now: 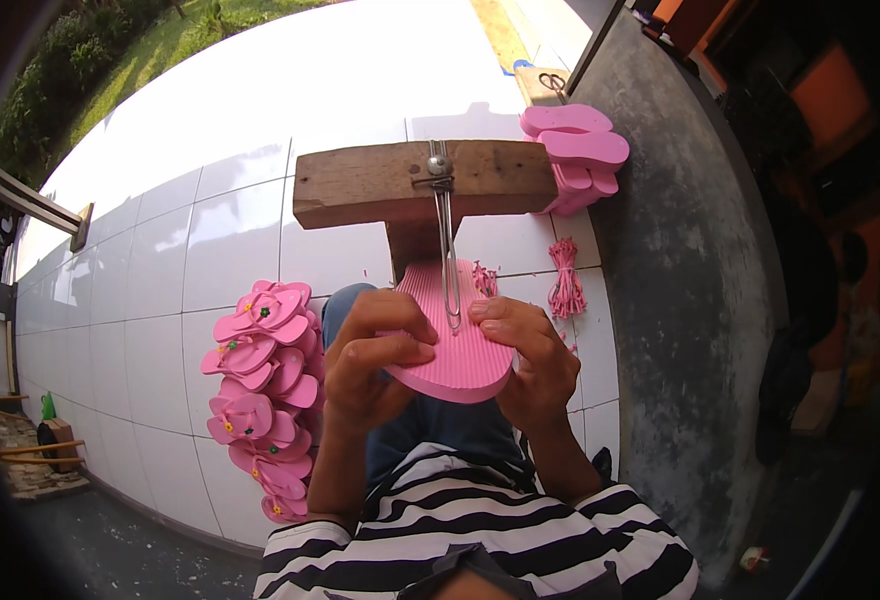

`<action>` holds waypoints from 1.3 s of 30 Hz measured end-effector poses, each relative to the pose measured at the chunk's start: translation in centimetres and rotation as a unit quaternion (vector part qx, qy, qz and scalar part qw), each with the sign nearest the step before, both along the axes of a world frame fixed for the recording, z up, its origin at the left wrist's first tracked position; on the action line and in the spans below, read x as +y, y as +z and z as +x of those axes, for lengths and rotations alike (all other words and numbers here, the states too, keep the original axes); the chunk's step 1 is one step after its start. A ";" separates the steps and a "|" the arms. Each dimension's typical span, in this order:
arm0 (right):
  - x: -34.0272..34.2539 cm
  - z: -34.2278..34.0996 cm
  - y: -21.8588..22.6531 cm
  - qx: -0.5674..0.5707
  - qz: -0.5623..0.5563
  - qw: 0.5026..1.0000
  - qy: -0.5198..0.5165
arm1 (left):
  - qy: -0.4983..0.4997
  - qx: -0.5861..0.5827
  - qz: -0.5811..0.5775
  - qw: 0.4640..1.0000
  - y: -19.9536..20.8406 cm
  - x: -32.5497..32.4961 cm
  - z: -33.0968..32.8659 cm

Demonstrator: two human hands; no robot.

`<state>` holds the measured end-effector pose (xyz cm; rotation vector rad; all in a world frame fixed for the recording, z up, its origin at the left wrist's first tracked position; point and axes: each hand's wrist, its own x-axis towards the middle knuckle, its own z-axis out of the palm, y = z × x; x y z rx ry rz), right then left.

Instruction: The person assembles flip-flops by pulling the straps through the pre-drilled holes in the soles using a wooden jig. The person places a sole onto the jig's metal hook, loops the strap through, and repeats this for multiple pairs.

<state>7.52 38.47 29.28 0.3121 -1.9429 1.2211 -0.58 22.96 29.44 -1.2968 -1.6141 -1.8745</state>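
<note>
Between my two hands is a pink ribbed flip-flop sole, its rounded end toward me. My left hand grips the sole's left edge, thumb on top. On the right edge my right hand is closed in the same way. A bent metal wire hook hangs from a bolt on a wooden T-shaped stand; its looped tip meets the sole's upper face near the middle. Whether the tip passes through the sole, I cannot tell. The sole's far end lies close to the wooden post.
Finished pink flip-flops with small flower ornaments are heaped at the left on white tiles. Bare pink soles are stacked at the far right. A bundle of pink straps lies below them, and scissors rest beyond.
</note>
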 end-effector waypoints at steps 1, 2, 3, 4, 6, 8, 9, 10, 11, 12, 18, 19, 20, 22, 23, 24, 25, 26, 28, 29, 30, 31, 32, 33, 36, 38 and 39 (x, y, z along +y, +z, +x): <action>0.0 -0.2 0.2 -0.002 0.004 1.000 -0.003 | 0.007 0.003 0.005 1.000 0.0 0.1 -0.2; 0.0 -0.3 0.4 -0.004 0.007 1.000 -0.007 | 0.015 0.006 0.010 1.000 0.0 0.2 -0.3; 0.0 -0.5 0.6 -0.005 0.012 1.000 -0.011 | 0.021 0.010 0.016 1.000 0.1 0.3 -0.5; 0.0 -0.5 0.8 -0.017 0.017 1.000 -0.020 | 0.027 0.006 0.010 1.000 0.2 0.4 -0.5; -0.1 -0.1 1.0 -0.042 0.027 0.998 -0.037 | 0.041 -0.002 -0.003 0.999 0.8 0.2 -0.3; -0.7 0.1 1.5 -0.071 -0.007 0.995 -0.071 | 0.075 -0.127 -0.015 0.989 2.0 0.8 1.1; -0.9 0.1 1.9 -0.084 -0.024 0.992 -0.087 | 0.093 -0.189 -0.021 0.977 2.8 1.0 1.6; -0.8 0.2 2.2 -0.100 -0.022 0.990 -0.097 | 0.102 -0.183 -0.038 0.977 3.4 1.0 1.5; -0.7 0.3 2.4 -0.115 -0.020 0.987 -0.107 | 0.111 -0.177 -0.055 0.976 3.9 1.1 1.1; -0.7 0.5 2.6 -0.131 -0.020 0.984 -0.117 | 0.120 -0.171 -0.073 0.975 4.3 1.1 1.0; -1.0 -5.7 1.3 -0.131 -0.212 0.959 -0.131 | 0.362 -0.059 -0.148 0.918 3.8 4.2 -2.2; -0.6 -6.1 1.2 -0.140 -0.191 0.959 -0.158 | 0.464 0.034 -0.182 0.866 4.1 5.1 -2.9; -0.2 -6.3 1.2 -0.147 -0.170 0.957 -0.185 | 0.460 0.040 -0.184 0.868 4.0 5.2 -2.9; 0.3 -7.2 0.7 -0.150 -0.144 0.958 -0.199 | 0.457 0.058 -0.188 0.867 3.2 5.0 -3.5; 0.5 -7.6 0.5 -0.146 -0.140 0.961 -0.190 | 0.477 0.076 -0.198 0.853 3.1 5.0 -4.3; 0.7 -7.5 -0.2 -0.149 -0.138 0.961 -0.189 | 0.443 0.087 -0.218 0.865 2.8 4.6 -4.8; 0.6 -7.6 -0.4 -0.126 -0.125 0.963 -0.203 | 0.414 0.104 -0.232 0.874 3.1 3.8 -5.6; 0.6 -7.6 -0.5 -0.135 -0.153 0.961 -0.187 | 0.386 0.121 -0.246 0.881 3.5 3.1 -6.2; 0.7 -7.5 -0.6 -0.157 -0.206 0.954 -0.148 | 0.349 0.162 -0.271 0.882 5.4 2.0 -6.9; 1.2 -7.8 -1.4 -0.121 -0.176 0.965 -0.152 | 0.308 0.184 -0.287 0.888 6.2 1.6 -7.7; 2.1 -7.9 -2.8 -0.089 -0.149 0.971 -0.162 | 0.260 0.203 -0.304 0.894 6.8 1.7 -8.4; 2.5 -8.1 -3.7 -0.110 -0.191 0.966 -0.138 | 0.212 0.224 -0.298 0.903 7.3 1.7 -9.2; 3.0 -8.4 -5.5 -0.128 -0.210 0.961 -0.126 | 0.197 0.201 -0.328 0.902 7.1 1.6 -9.3; 4.7 -8.9 -8.3 -0.147 -0.240 0.952 -0.123 | 0.179 0.182 -0.353 0.900 7.1 1.9 -9.5; 10.4 -11.3 -15.8 -0.197 -0.329 0.908 -0.167 | 0.167 0.179 -0.343 0.907 6.8 1.8 -10.2; 15.2 -13.2 -20.2 -0.178 -0.155 0.921 -0.310 | 0.173 0.193 -0.338 0.905 6.6 1.7 -10.2; 16.7 -14.3 -20.4 -0.224 -0.087 0.908 -0.344 | 0.159 0.152 -0.355 0.909 6.6 1.5 -10.2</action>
